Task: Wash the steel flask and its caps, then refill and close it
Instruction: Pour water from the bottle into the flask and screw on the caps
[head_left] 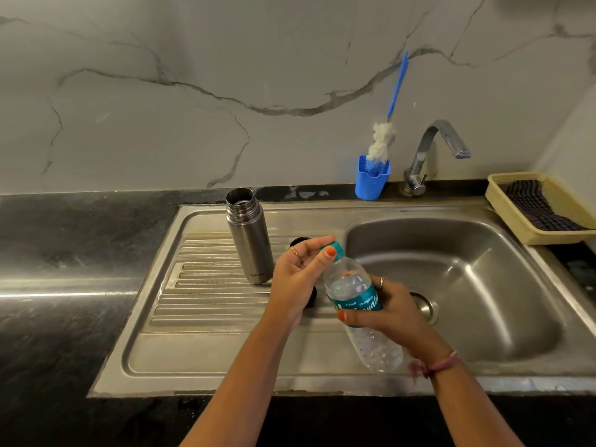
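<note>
The one steel flask (247, 235) stands upright and uncapped on the ribbed drainboard (206, 298) of the steel sink (451, 285), left of the basin. Two dark caps lie just right of it, both partly hidden by the left hand (298, 275): one cap (298, 241) behind the fingers, the other cap (312, 296) below the palm. That hand's thumb and fingers pinch the teal lid (335, 247) of a single clear plastic water bottle (358, 304), tilted over the basin's edge, while the right hand (395, 312) wraps its labelled middle, fingers clamped around it. Behind the sink stand one blue holder (371, 182) with a bottle brush (385, 137), one tap (432, 153), and a yellow basket (545, 208) at far right.
</note>
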Demonstrator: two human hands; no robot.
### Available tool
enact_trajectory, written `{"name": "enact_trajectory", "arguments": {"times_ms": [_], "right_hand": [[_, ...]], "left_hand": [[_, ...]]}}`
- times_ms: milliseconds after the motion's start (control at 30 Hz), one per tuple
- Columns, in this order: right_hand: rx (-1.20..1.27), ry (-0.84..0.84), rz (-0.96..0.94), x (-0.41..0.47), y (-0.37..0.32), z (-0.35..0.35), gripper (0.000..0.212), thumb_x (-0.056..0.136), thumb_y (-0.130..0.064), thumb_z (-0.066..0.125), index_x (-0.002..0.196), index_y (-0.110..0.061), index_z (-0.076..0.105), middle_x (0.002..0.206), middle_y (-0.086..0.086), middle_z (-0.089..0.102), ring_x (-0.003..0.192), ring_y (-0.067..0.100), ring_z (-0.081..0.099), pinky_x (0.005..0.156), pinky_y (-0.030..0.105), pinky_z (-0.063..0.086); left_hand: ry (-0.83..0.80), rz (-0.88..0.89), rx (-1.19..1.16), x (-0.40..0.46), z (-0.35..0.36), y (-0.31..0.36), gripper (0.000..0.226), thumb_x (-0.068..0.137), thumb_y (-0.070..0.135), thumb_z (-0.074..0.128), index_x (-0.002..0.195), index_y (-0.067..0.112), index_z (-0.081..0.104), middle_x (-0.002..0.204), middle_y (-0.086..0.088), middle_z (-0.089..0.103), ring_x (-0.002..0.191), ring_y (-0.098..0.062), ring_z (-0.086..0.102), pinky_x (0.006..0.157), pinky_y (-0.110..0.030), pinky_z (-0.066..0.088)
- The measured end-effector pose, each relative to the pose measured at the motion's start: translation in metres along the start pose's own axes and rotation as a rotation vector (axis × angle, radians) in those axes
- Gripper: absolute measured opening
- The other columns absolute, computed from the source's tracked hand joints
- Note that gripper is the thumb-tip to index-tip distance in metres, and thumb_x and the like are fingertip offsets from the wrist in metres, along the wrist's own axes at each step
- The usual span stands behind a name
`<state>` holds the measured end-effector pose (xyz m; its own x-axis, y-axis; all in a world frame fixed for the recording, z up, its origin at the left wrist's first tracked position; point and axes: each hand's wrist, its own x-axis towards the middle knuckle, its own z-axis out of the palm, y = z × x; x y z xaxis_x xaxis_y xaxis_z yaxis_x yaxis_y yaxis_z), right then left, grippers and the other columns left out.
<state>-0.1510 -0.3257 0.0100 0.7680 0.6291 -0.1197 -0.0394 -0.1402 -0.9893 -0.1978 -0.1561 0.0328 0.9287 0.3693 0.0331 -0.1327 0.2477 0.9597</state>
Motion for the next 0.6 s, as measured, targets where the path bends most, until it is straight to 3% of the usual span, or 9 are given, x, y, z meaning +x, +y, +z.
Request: {"name": "enact_trajectory", "arguments": {"times_ms": [267, 500, 600], "right_hand": [[-0.07, -0.208, 0.061, 0.01, -0.002, -0.027, 0.041, 0.069, 0.002, 0.08, 0.105, -0.012, 0.067, 0.098, 0.005, 0.074, 0.092, 0.019, 0.07, 0.077, 0.025, 0.054], [-0.141, -0.252, 0.087, 0.016, 0.009, -0.031, 0.076, 0.07, -0.006, 0.081, 0.133, -0.025, 0.044, 0.121, -0.007, 0.064, 0.111, 0.008, 0.061, 0.088, 0.021, 0.05], [-0.193, -0.203, 0.074, 0.021, 0.011, -0.033, 0.084, 0.068, -0.008, 0.083, 0.137, -0.02, 0.036, 0.123, -0.005, 0.06, 0.109, 0.006, 0.061, 0.086, 0.022, 0.052]], "left_hand": [[-0.032, -0.042, -0.091, -0.003, 0.001, -0.004, 0.031, 0.073, 0.02, 0.071, 0.103, 0.012, 0.071, 0.098, -0.005, 0.076, 0.097, -0.018, 0.07, 0.082, -0.025, 0.057], [-0.002, 0.04, -0.166, -0.003, 0.002, 0.003, 0.029, 0.081, 0.018, 0.072, 0.107, 0.008, 0.068, 0.104, -0.002, 0.075, 0.103, -0.018, 0.068, 0.086, -0.027, 0.056], [-0.061, 0.143, 0.002, -0.003, -0.006, 0.009, 0.029, 0.084, 0.013, 0.064, 0.112, 0.011, 0.065, 0.112, 0.003, 0.073, 0.11, -0.013, 0.067, 0.09, -0.025, 0.054]]}}
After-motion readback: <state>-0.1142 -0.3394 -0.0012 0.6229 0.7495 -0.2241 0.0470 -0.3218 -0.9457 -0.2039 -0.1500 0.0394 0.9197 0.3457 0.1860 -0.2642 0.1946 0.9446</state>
